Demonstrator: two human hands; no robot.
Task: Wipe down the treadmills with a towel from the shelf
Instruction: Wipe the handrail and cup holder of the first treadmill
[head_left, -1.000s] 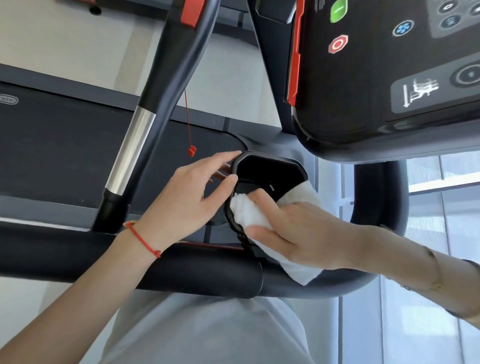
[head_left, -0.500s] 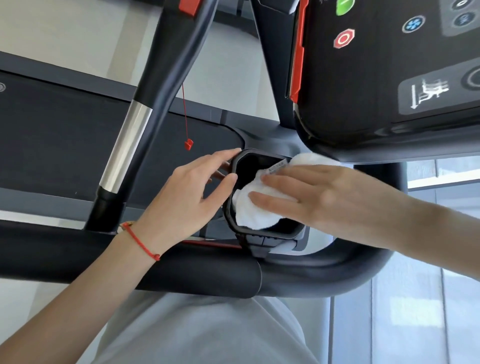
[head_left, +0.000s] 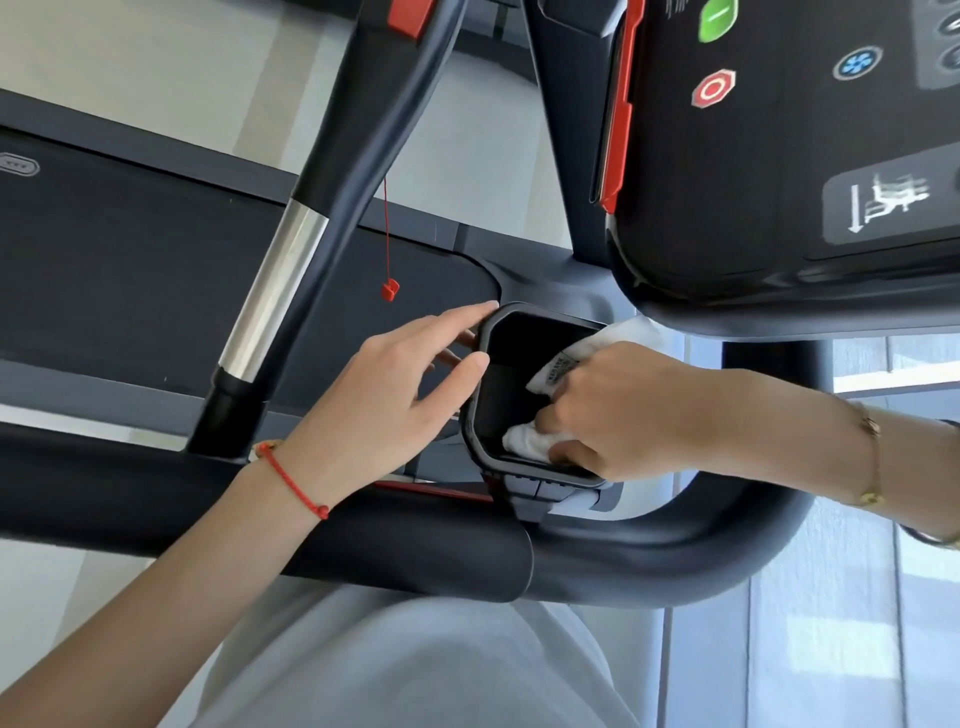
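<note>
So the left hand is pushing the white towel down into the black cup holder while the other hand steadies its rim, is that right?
Not quite: it is the right hand that pushes the white towel into the black cup holder. The left hand steadies the rim with straight fingers. The head view shows this.
</note>
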